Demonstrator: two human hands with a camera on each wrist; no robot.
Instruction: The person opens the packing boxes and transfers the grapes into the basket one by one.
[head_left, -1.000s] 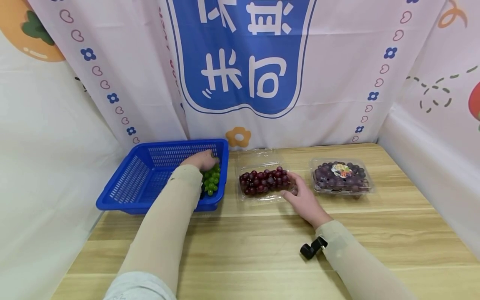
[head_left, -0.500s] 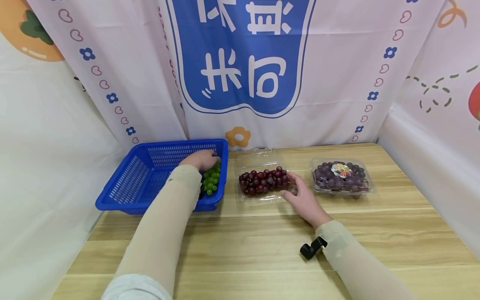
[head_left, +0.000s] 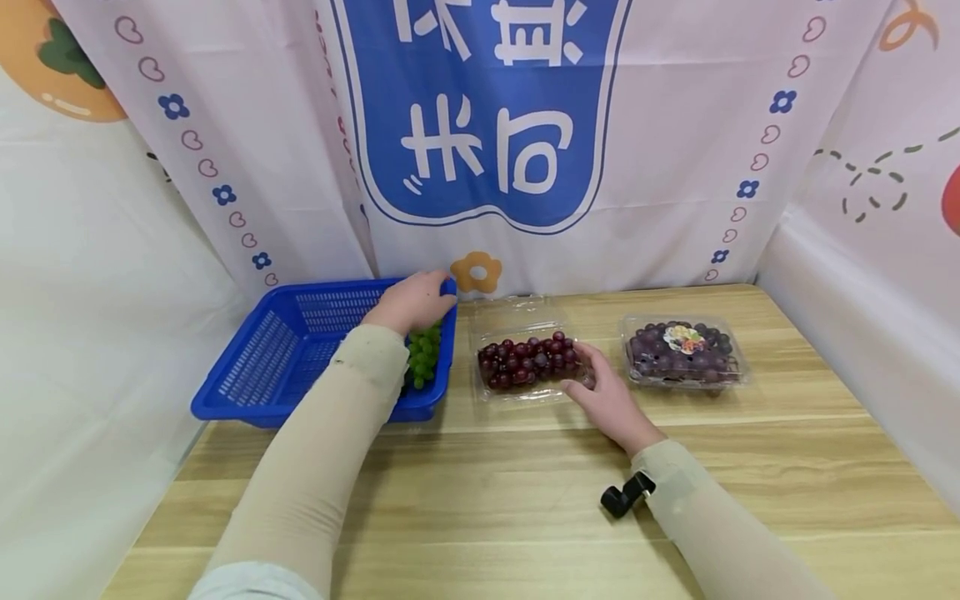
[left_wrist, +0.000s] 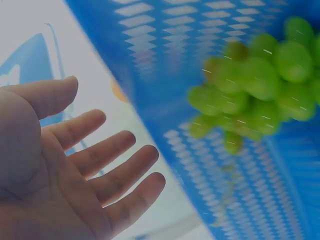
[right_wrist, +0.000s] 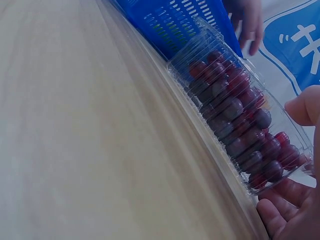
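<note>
In the head view my left hand is above the back right corner of the blue plastic basket. Its fingers are spread and hold nothing in the left wrist view. Below it a bunch of green grapes lies against the right side inside the basket. My right hand grips the right end of an open clear plastic box, thumb on one side and fingers on the other. Dark red grapes fill that box, and its clear lid is folded back toward the wall.
A closed clear box of dark purple grapes with a round label stands to the right of my right hand. Everything rests on a wooden table. A printed cloth hangs behind it, with white cloth at both sides.
My left hand has come up from the green grapes toward the basket's back right rim, leaving them in the basket. My right hand has stayed at the box.
</note>
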